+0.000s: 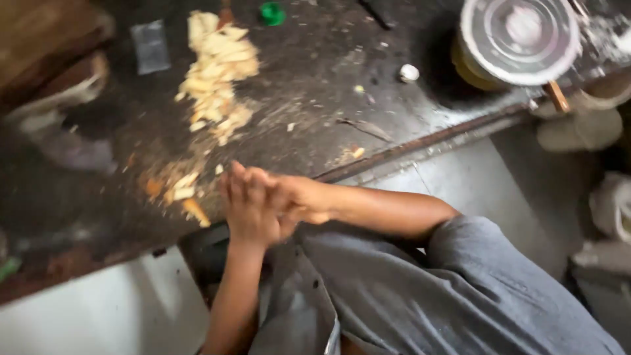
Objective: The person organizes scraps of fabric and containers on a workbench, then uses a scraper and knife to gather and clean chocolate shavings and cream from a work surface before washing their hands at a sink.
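From the head camera, the left hand (246, 207) and right hand (296, 197) are pressed palm to palm at the near edge of the dark worktop (309, 85); whether anything sits between them cannot be told. Just beside them lie a few pale cut pieces (181, 190), with a larger heap of cut pieces (217, 72) farther back. A lidded metal pot (516, 39) stands well apart, near a green cap (271, 13).
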